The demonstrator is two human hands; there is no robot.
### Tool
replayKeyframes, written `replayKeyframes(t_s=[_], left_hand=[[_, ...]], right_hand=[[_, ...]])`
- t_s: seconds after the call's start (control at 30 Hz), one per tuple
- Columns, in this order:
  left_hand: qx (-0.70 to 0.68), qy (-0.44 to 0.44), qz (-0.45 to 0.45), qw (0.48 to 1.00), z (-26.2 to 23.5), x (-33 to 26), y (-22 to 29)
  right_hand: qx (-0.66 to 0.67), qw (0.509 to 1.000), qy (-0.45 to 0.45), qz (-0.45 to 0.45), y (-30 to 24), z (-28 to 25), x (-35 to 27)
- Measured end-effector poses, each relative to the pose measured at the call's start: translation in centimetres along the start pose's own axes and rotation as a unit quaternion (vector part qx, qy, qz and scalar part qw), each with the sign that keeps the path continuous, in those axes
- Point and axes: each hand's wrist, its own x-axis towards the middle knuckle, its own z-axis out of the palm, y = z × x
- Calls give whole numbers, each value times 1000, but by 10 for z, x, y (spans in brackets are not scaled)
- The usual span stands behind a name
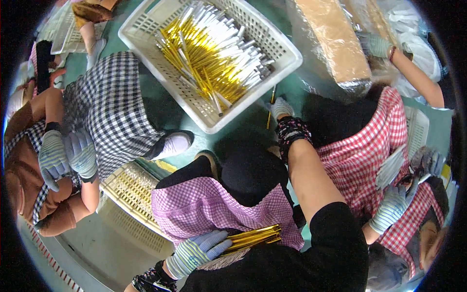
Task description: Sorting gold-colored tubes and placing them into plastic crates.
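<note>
My left hand, in a striped knit glove, is closed around a bundle of thin gold foil-wrapped sticks with pale ends. The bundle lies across my lap, over a purple checked apron. My right arm stretches forward and down. Its gloved hand is low over the green floor, closed at a single gold-and-silver stick; the fingertips are partly hidden. Just ahead of that hand is a white plastic crate, holding a heap of similar gold and silver sticks.
A person in a black-checked apron sits at left, gloved hands together. Another in a red-checked apron is at right, holding pale sticks. A plastic-wrapped carton stands far right. A cream crate is at my left.
</note>
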Motion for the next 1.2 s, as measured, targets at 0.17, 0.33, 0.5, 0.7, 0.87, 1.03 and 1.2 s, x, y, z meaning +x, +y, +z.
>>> replayKeyframes(t_s=[0.17, 0.33, 0.5, 0.7, 0.87, 1.03, 1.2], left_hand=[[6, 3, -24, 1000, 2, -9, 9], [6, 30, 87, 996, -2, 12, 0], [31, 17, 40, 999, 3, -7, 16], [31, 2, 108, 994, 16, -16, 16], [107, -10, 162, 981, 24, -24, 27], [135, -19, 162, 977, 29, -34, 38], [145, 65, 184, 970, 27, -46, 46]], right_hand=[[-11, 1000, 15, -11, -3, 25, 19], [186, 943, 266, 71, 144, 13, 121], [149, 938, 256, -181, 44, 23, -14], [120, 890, 345, -273, 37, -44, -170], [44, 754, 500, -424, 33, -74, -291], [157, 704, 501, -478, 46, -70, -400], [153, 742, 413, -505, 54, -45, -458]])
